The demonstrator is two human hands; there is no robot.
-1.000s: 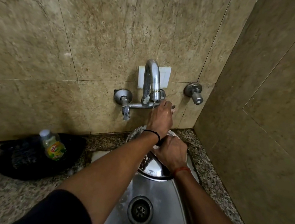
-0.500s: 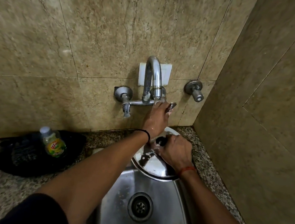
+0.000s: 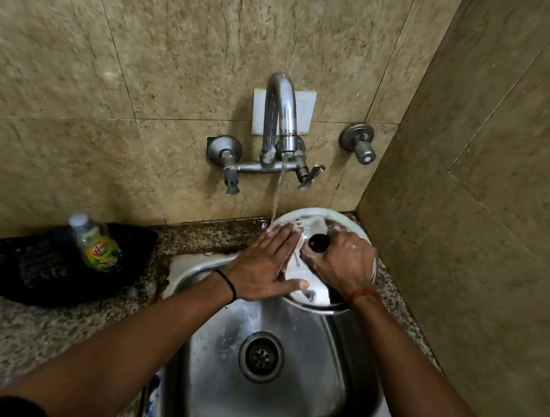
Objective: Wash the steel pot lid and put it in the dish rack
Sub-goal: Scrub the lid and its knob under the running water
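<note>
- Lid [image 3: 338,226] sits over the far right corner of the sink [image 3: 285,390], tilted, far rim up toward the wall, near rim hanging over the basin.
- Right hand [image 3: 341,266] is closed on the black knob [image 3: 319,242] — that's the only real hold on the lid.
- Left hand [image 3: 262,270] is flat and spread, holding nothing, palm on the left part of the lid's top face, fingertips at the wet edge.
- Tap [image 3: 280,123] is running; the stream lands at the lid's far left rim, just by the left fingertips.
- Step, as I read it: rinse and rub the top face under the water.
- To do it well: keep the knob grip firm and turn the lid with it so each sector passes under the stream — don't chase the water with the flat hand.
- Rub from the knob outward to the rim, and work the ring around the knob base, where residue probably collects.
- Keep the tilt so runoff drops into the sink, not onto the tabletop [image 3: 43,338].
- Wet steel is likely slippery; if the knob grip loosens, the lid may slide into the basin.
- Underside can't be seen — it probably needs a flip and rinse too.
- Bottle [image 3: 96,243] on the dark cloth [image 3: 31,274], far left, is well clear.
- No dish rack in view.
</note>
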